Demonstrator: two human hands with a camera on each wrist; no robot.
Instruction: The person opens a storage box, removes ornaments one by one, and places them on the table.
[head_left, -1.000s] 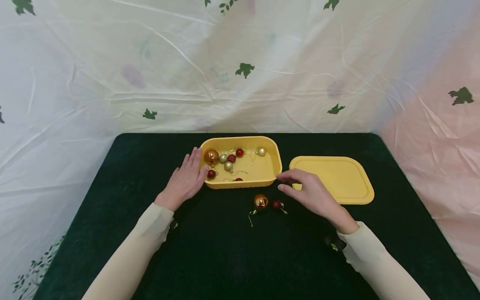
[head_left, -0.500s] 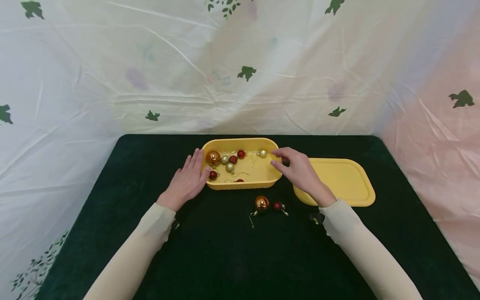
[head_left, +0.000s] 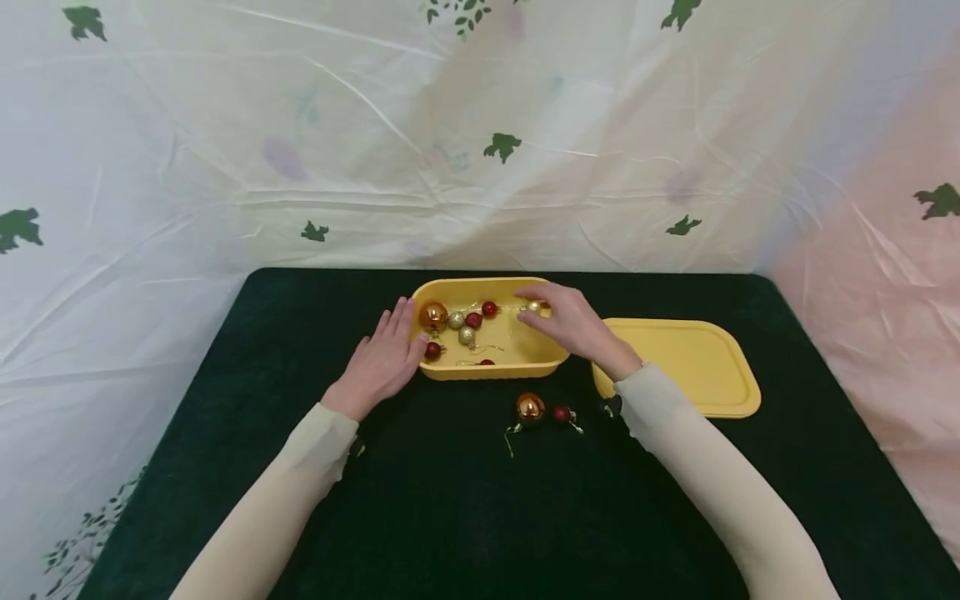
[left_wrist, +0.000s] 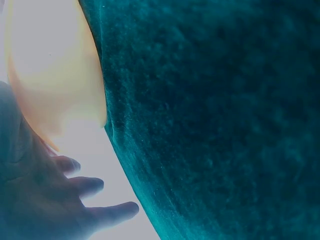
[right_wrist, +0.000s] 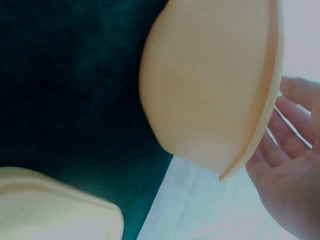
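Note:
A yellow oblong box (head_left: 495,374) holds several Christmas baubles, among them a large copper one (head_left: 432,317), dull gold ones, red ones and a shiny gold bauble (head_left: 533,307). My left hand (head_left: 377,358) rests against the box's left end with straight fingers, and the left wrist view shows those fingers (left_wrist: 87,187) spread beside the box wall. Over the right end reaches my right hand (head_left: 573,321), thumb and fingers parted around the gold bauble, which they partly hide. In the right wrist view, its fingers (right_wrist: 290,135) dip behind the box rim.
Right of the box lies its flat yellow lid (head_left: 693,367). In front of the box, a copper bauble (head_left: 530,407) and a small red bauble (head_left: 562,414) with gold strings sit on the dark green cloth (head_left: 465,500). A patterned white curtain (head_left: 375,125) hangs behind.
My right hand has moved from beside the box's front right corner, up and left over the rim to the gold bauble. The left hand stays at the box's left end.

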